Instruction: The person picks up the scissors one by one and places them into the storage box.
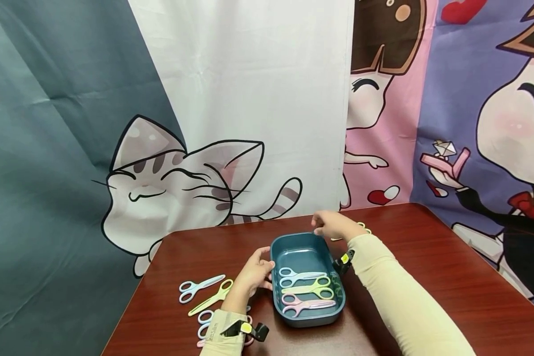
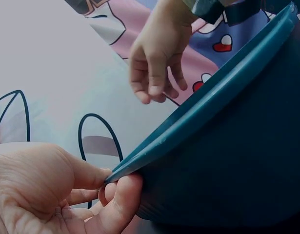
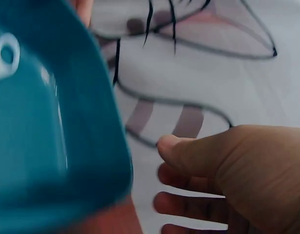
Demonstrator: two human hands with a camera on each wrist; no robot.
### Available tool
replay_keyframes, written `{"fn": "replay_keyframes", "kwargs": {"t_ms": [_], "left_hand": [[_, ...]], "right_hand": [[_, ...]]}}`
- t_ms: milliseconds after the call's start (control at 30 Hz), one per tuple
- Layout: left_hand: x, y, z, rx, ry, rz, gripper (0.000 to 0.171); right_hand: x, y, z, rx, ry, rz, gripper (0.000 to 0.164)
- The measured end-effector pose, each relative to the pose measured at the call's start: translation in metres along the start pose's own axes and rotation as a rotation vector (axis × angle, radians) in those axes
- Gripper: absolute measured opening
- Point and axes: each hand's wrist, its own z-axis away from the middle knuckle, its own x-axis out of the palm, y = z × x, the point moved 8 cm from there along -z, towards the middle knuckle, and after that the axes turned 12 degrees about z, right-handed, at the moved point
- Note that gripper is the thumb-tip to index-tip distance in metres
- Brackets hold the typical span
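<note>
A dark teal rectangular tray (image 1: 299, 253) stands on the table in the head view. Its near half contains three pairs of scissors side by side: light blue scissors (image 1: 312, 275), green scissors (image 1: 297, 289) and pink scissors (image 1: 321, 304). My left hand (image 1: 252, 275) pinches the rim on the left side, thumb above and fingers below in the left wrist view. Beyond the far right corner is my right hand (image 1: 334, 225), holding nothing. In the right wrist view its loosely bent fingers (image 3: 189, 207) are apart from the tray wall.
Left of the tray lie light blue scissors (image 1: 211, 282) and green scissors (image 1: 210, 301). More scissors (image 1: 203, 326) are partly hidden under my left forearm. Yellow-green scissor handles (image 1: 363, 226) show behind my right wrist. A printed cloth (image 1: 267, 99) hangs behind the brown table (image 1: 400, 257).
</note>
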Motion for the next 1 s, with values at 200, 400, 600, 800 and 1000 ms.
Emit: {"fn": "replay_keyframes", "kwargs": {"t_ms": [200,400,600,800,1000], "left_hand": [[0.0,0.001,0.0,0.002,-0.007,-0.006,0.054],[0.002,0.0,-0.001,-0.007,-0.017,-0.002,0.053],[0.001,0.001,-0.001,-0.008,-0.014,-0.001,0.054],[-0.001,0.0,-0.001,-0.008,-0.009,-0.009,0.053],[-0.002,-0.001,-0.001,-0.008,-0.009,0.003,0.052]], "right_hand": [[-0.006,0.041,-0.001,0.039,0.037,0.167,0.029],[0.005,0.072,0.008,0.075,-0.004,0.267,0.04],[0.014,0.09,0.01,0.085,0.02,0.362,0.045],[0.031,0.099,0.012,0.066,0.039,0.363,0.035],[0.044,0.11,0.011,0.073,0.083,0.308,0.029]]}}
